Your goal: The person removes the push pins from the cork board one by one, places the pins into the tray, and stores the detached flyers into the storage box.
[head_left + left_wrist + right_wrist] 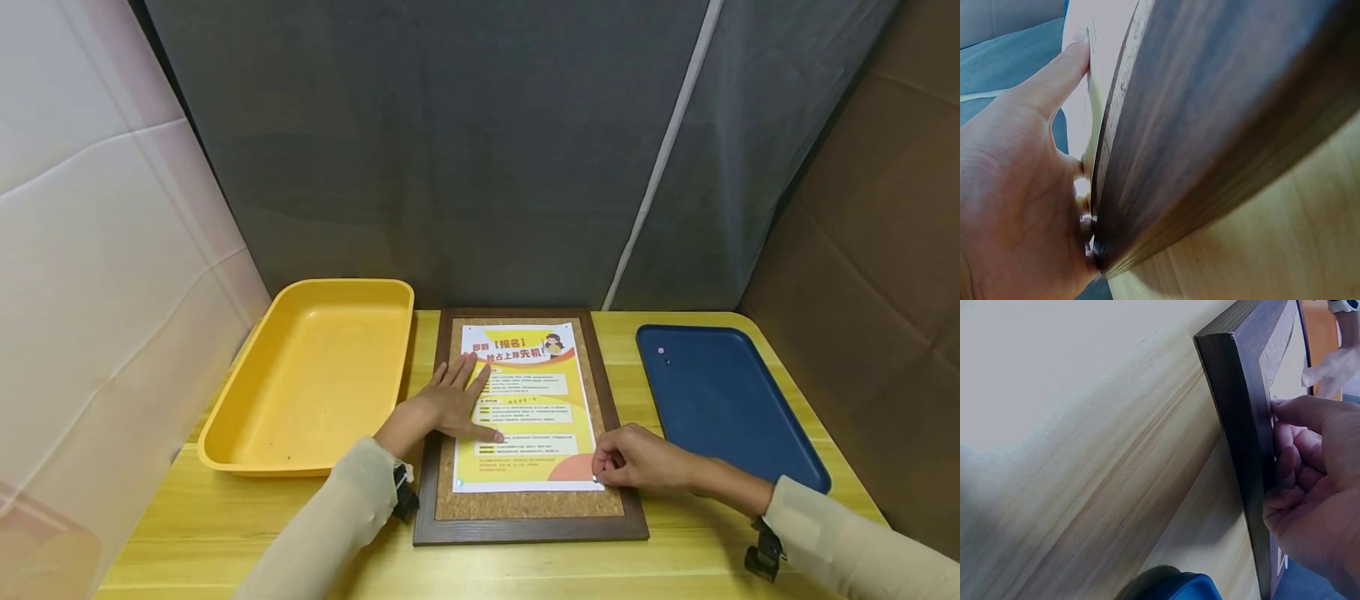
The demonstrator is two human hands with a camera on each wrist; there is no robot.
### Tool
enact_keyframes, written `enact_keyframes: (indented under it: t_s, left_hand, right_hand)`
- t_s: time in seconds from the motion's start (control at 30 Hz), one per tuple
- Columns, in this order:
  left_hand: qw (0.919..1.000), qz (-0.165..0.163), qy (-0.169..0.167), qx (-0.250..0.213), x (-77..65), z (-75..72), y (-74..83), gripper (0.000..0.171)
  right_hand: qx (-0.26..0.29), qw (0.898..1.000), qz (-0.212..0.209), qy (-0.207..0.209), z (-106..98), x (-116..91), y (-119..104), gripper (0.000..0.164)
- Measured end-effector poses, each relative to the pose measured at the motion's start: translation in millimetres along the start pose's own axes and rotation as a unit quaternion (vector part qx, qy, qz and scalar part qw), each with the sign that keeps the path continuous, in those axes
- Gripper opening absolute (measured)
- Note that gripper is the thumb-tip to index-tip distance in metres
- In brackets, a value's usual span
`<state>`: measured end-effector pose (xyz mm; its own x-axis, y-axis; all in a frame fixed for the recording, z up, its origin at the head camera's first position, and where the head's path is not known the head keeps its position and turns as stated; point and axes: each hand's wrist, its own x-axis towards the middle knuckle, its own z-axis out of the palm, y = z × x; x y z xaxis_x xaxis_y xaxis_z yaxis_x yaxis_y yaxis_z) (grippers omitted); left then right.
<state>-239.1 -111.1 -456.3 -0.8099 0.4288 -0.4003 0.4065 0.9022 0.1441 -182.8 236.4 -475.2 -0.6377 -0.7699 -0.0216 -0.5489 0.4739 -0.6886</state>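
Poster [531,410] lay on a corkboard [525,507], left hand [455,408] spread across it, right hand [647,457] pinching a pin [596,478] at its corner.

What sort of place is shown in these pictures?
Probably a small booth set up for tabletop handwork: a grey backdrop closes off the far side, and a framed corkboard lies on the wood-grain table.

Dark-brown wood-grain frame [531,531]
Inside it, speckled tan cork [525,507], white-yellow-orange poster [532,408]; left of the frame, yellow tray [322,375]; right, navy tray [735,408]; beneath, streaky yellow table [225,533].
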Motion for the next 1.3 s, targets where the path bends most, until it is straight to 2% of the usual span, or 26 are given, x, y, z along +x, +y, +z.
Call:
enact_keyframes:
  t_s: [0.6,0.9,1.3]
  left_hand:
    - [1.0000,-0.002,-0.001,0.001,0.5,0.6,1.0,0.124]
    - [1.0000,-0.003,-0.002,0.004,1.0,1.3,0.9,0.124]
    - [1.0000,-0.003,-0.003,-0.002,1.0,0.1,0.0,0.124]
  right_hand:
    - [0.015,0.999,0.009,-0.043,-4.2,1.9,-3.7,0.018]
    - [0.022,0.999,0.009,-0.047,-4.0,0.6,-4.9,0.016]
    - [0.141,0.988,0.035,-0.055,-11.3,-0.3,0.3,0.007]
